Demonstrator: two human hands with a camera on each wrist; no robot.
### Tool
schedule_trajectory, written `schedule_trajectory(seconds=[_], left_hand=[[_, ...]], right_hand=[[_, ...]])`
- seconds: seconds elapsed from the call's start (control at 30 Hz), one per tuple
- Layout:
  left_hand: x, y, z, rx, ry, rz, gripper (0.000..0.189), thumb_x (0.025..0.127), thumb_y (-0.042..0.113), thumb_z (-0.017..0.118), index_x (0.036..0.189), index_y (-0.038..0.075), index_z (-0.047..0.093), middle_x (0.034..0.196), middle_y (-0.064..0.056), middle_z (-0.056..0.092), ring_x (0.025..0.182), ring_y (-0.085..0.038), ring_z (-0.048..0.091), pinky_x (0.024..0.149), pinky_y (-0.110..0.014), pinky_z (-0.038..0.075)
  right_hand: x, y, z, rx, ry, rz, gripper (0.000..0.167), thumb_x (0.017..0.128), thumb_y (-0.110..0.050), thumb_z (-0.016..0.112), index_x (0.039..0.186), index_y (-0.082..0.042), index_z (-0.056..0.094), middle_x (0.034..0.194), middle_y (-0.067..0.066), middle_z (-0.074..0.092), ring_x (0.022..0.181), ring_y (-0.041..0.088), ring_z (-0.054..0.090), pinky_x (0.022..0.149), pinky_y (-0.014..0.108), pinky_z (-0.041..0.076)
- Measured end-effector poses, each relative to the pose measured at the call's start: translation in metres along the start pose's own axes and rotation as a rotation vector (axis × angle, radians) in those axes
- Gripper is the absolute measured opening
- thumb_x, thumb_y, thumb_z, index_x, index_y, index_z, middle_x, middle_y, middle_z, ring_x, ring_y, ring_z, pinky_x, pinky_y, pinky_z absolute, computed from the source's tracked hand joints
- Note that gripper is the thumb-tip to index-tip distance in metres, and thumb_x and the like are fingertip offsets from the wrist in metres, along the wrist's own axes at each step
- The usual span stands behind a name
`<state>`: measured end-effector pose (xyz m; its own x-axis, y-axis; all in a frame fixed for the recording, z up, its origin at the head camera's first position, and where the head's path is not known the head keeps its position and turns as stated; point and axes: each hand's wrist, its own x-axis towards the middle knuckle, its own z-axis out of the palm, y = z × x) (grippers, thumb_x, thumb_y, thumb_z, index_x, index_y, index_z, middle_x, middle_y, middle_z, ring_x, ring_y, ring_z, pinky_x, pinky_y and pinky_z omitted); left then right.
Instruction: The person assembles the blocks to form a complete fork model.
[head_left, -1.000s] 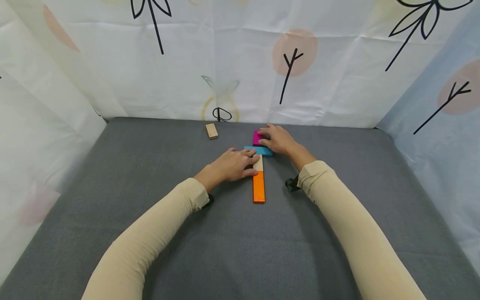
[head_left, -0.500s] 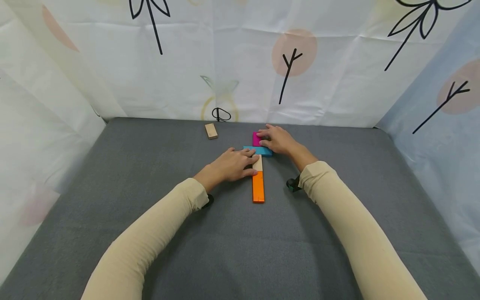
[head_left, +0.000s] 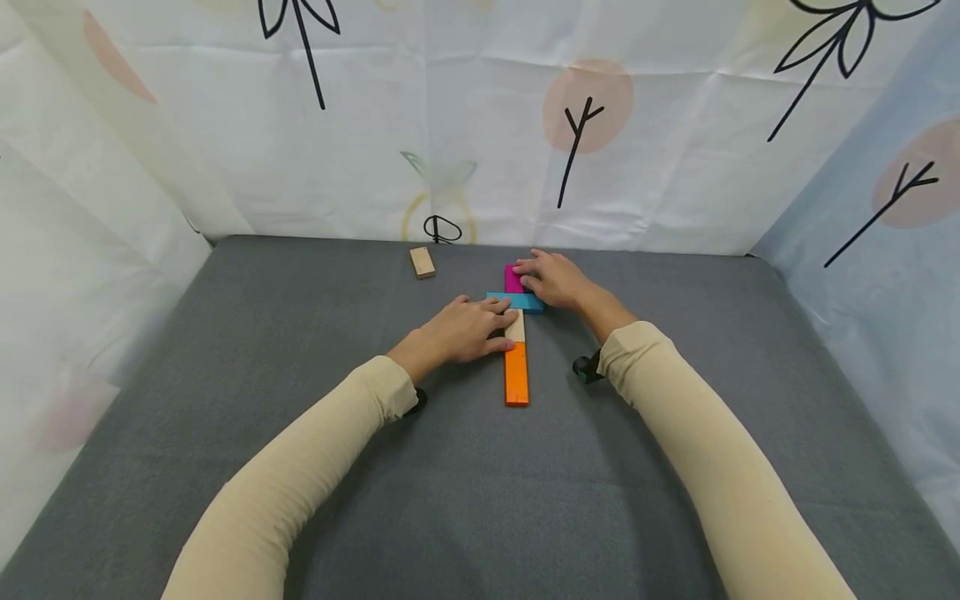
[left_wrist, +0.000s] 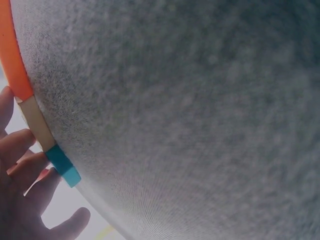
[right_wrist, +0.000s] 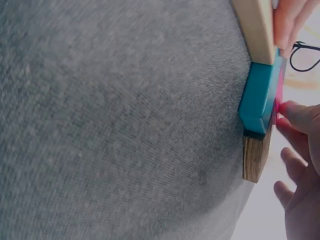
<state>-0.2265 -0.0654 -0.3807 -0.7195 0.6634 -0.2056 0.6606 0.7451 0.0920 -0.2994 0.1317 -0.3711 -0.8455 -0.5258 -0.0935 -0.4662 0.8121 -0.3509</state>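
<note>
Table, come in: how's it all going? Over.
Left hand touches blue rectangular block and cream rectangular block; right hand touches magenta block. Orange rectangular block abuts cream. Tan rectangular block lies apart, seemingly out of the way.

Grey cloth tabletop (head_left: 420,517); white backdrop (head_left: 487,108) behind; 2 peach-crowned printed trees (head_left: 588,104)

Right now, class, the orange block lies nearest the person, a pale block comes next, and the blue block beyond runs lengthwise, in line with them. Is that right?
Not quite: the blue block lies crosswise, as the head view shows. The orange block is nearest the person, and the pale block comes next.
</note>
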Motion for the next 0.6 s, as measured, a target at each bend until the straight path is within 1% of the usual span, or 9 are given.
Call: schedule_trajectory(seconds=[0.1,0.17,0.23,0.3,0.43,0.6], left_hand=[[0.0,0.001,0.0,0.001,0.0,0.0,0.064,0.104,0.052,0.042,0.157,0.016,0.033,0.162,-0.008,0.027,0.148,-0.024,0.028,0.116,-0.056,0.026],[0.0,0.001,0.0,-0.004,0.0,0.0,0.064,0.104,0.051,0.042,0.157,0.016,0.033,0.162,-0.008,0.027,0.148,-0.024,0.028,0.116,-0.056,0.026],[0.0,0.001,0.0,-0.006,-0.001,-0.002,0.064,0.104,0.051,0.042,0.157,0.016,0.033,0.162,-0.008,0.026,0.148,-0.024,0.029,0.116,-0.056,0.026],[0.0,0.001,0.0,-0.005,-0.002,-0.005,0.064,0.104,0.051,0.042,0.157,0.016,0.033,0.162,-0.008,0.026,0.148,-0.024,0.028,0.116,-0.055,0.025],[0.0,0.001,0.0,0.003,0.002,-0.005,0.064,0.104,0.051,0.041,0.157,0.016,0.033,0.162,-0.008,0.027,0.148,-0.024,0.028,0.116,-0.055,0.026],[0.0,0.002,0.0,-0.005,0.001,-0.004,0.064,0.104,0.051,0.041,0.157,0.015,0.033,0.162,-0.008,0.027,0.148,-0.024,0.028,0.116,-0.055,0.026]], right_hand=[[-0.003,0.004,-0.003,0.035,0.041,0.0,0.04,0.105,-0.013,0.048,0.144,-0.003,0.052,0.154,0.017,0.042,0.146,0.037,0.029,0.118,0.053,0.022],[-0.006,0.008,-0.006,0.054,0.074,0.014,0.041,0.105,-0.012,0.049,0.145,-0.002,0.051,0.154,0.019,0.04,0.143,0.039,0.034,0.116,0.054,0.027],[-0.01,0.013,-0.008,0.063,0.09,0.037,0.042,0.104,-0.012,0.052,0.145,-0.001,0.05,0.153,0.021,0.04,0.14,0.04,0.037,0.114,0.055,0.029],[-0.013,0.018,-0.01,0.057,0.082,0.057,0.043,0.104,-0.013,0.054,0.145,0.0,0.05,0.152,0.022,0.042,0.139,0.04,0.039,0.113,0.055,0.031],[-0.016,0.025,-0.01,0.045,0.042,0.073,0.045,0.103,-0.015,0.057,0.144,0.001,0.051,0.147,0.022,0.049,0.135,0.039,0.045,0.109,0.054,0.036],[-0.017,0.028,-0.007,0.052,0.022,0.081,0.044,0.103,-0.016,0.057,0.143,0.001,0.051,0.143,0.022,0.052,0.131,0.039,0.048,0.107,0.053,0.038]])
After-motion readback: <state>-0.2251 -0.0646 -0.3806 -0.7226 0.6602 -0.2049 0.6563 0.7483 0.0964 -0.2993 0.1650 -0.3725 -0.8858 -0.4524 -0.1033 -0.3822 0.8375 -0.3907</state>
